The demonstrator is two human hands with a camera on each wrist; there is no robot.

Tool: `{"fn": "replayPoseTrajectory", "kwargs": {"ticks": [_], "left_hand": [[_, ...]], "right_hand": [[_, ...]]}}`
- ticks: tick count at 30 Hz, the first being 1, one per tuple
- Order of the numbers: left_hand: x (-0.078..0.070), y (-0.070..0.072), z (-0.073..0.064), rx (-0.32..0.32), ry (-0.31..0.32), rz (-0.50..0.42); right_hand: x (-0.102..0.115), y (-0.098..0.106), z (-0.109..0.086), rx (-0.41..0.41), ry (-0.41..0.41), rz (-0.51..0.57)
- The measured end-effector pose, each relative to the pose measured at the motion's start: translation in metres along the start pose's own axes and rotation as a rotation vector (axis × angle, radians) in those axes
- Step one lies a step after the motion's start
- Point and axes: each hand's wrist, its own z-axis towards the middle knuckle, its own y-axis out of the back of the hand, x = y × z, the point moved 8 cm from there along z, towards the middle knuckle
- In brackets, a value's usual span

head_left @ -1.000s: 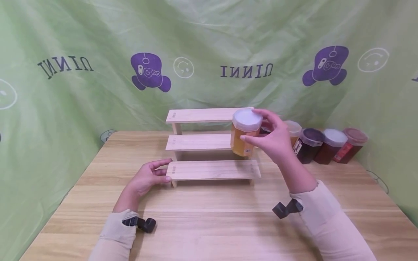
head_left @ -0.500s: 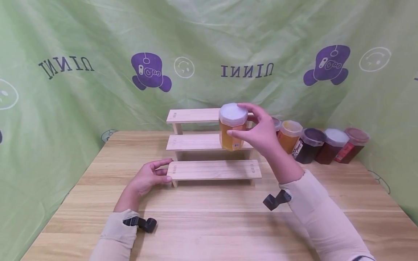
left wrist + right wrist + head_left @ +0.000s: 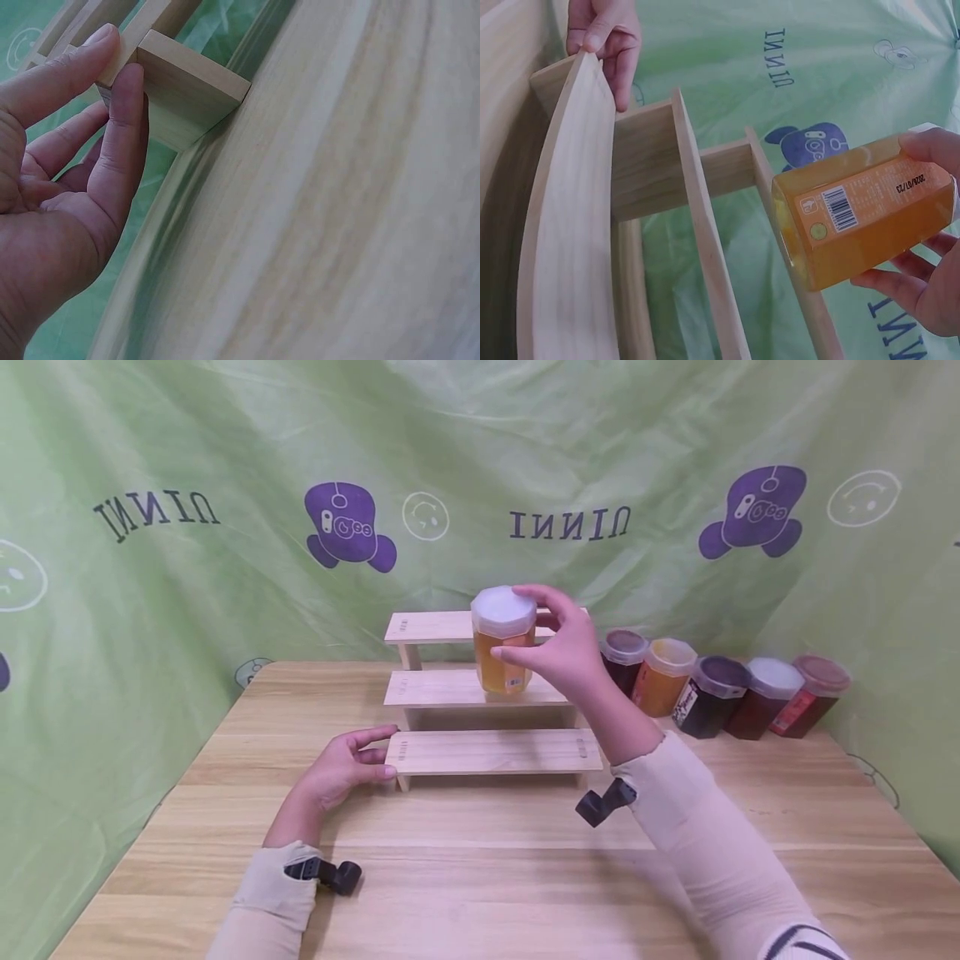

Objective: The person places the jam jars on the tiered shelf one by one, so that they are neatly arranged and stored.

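Note:
My right hand (image 3: 566, 647) grips an octagonal plastic jar (image 3: 495, 656) of amber contents near its white lid, thumb on one side and fingers on the other. In the right wrist view the jar (image 3: 870, 217) shows an orange label with a barcode, and its base hangs over the stepped stand. That stand is a three-tier wooden display shelf (image 3: 495, 752) on the table. With thumb and fingers, my left hand (image 3: 341, 772) pinches the left end of its lowest board, seen close up in the left wrist view at the board's corner (image 3: 169, 64).
To the right of the stand, several lidded jars stand in a row: a dark one (image 3: 622, 672), an orange one (image 3: 663, 681), a black-lidded one (image 3: 708, 706) and reddish ones (image 3: 806, 702). A green printed curtain (image 3: 480, 460) hangs behind the wooden table (image 3: 480, 877).
My right hand has carried the amber jar leftward and slightly up, from the stand's right end toward its middle. The jars behind it came into fuller view. My left hand stayed put.

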Motion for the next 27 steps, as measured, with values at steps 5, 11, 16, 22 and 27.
{"fn": "replayPoseTrajectory", "kwargs": {"ticks": [5,11,16,22,27], "left_hand": [[0.001,-0.001,0.000,0.001,0.003,0.007],[-0.001,-0.002,-0.001,0.003,0.003,0.013],[-0.002,-0.001,-0.001,0.007,-0.002,0.008],[-0.002,-0.002,-0.001,0.017,-0.007,0.004],[-0.002,-0.002,0.000,0.014,-0.004,0.009]], "right_hand": [[0.002,-0.008,0.007,0.009,-0.007,0.019],[0.006,-0.017,0.015,0.016,-0.012,0.019],[0.007,-0.027,0.023,0.029,-0.014,0.047],[0.006,-0.034,0.032,0.009,-0.055,0.057],[0.007,-0.040,0.038,0.017,-0.064,0.060]]}}
